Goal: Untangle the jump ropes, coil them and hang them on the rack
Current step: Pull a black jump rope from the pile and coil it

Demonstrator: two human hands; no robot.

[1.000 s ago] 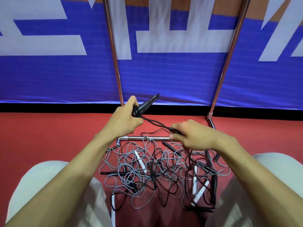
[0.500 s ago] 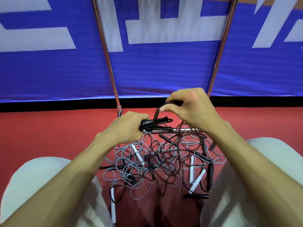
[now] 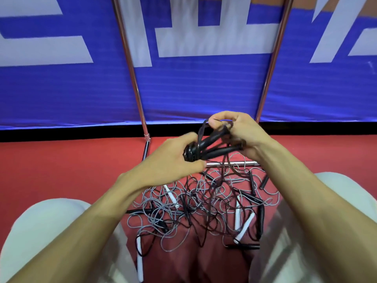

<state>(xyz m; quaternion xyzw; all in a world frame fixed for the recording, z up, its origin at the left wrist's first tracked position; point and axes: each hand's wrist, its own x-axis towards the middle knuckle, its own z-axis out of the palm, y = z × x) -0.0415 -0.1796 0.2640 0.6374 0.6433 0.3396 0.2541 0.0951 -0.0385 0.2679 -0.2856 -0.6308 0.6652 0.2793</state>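
Two black plastic rope handles (image 3: 216, 149) are gripped by the left hand (image 3: 173, 160) above the chrome rack bar (image 3: 240, 162), their black cord (image 3: 201, 129) pinched by the right hand (image 3: 244, 132), and the tangle (image 3: 163, 207) below could be pulled tight.

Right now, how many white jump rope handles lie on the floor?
4 white handles: one in the tangle's upper left, two close together at its right, one at the bottom left. More may be hidden under cords.

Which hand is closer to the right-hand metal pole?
Right. The right hand is just in front of that pole's foot; the left hand, gripping the black jump rope, is farther to the left.
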